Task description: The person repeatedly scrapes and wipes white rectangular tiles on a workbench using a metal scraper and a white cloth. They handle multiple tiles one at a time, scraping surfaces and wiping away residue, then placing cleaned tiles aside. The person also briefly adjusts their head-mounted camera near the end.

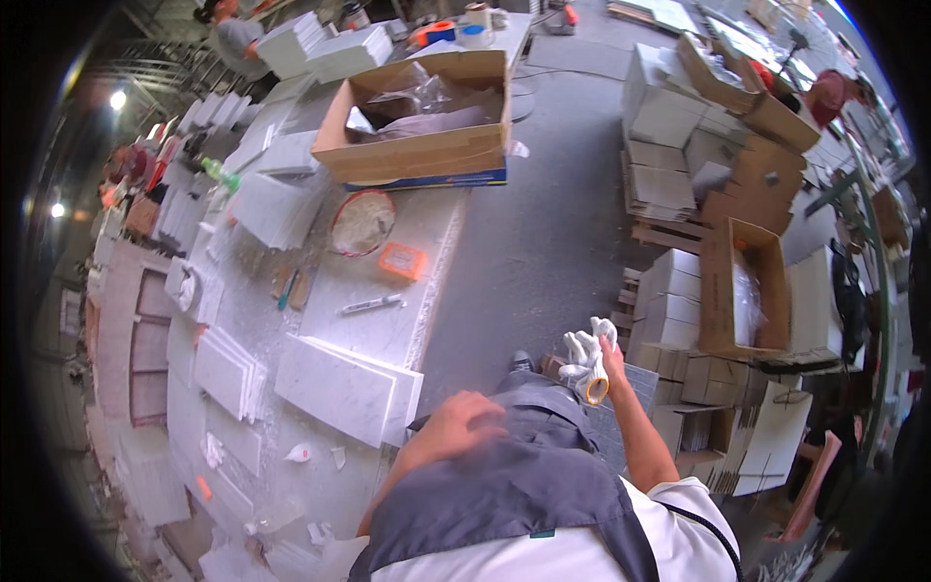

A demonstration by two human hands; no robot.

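Note:
My right hand (614, 367), bare, is closed on a white knit work glove (584, 355) with a yellow-edged cuff. The glove's limp fingers hang out to the left of the hand, over the floor near my knees. My left hand (464, 424) is bare and smeared by motion. It hovers in front of my grey apron (504, 485), close to the corner of two leaning white marble slabs (349, 390) on the workbench. Whether its fingers are spread or curled cannot be made out.
On the bench (330, 315) lie a marker (371, 305), an orange box (401, 261) and a round container of pale paste (364, 224). A large cardboard box (417, 150) stands at its far end. Stacked tiles (669, 291) and an open carton (718, 291) line the right side. Other people work farther off.

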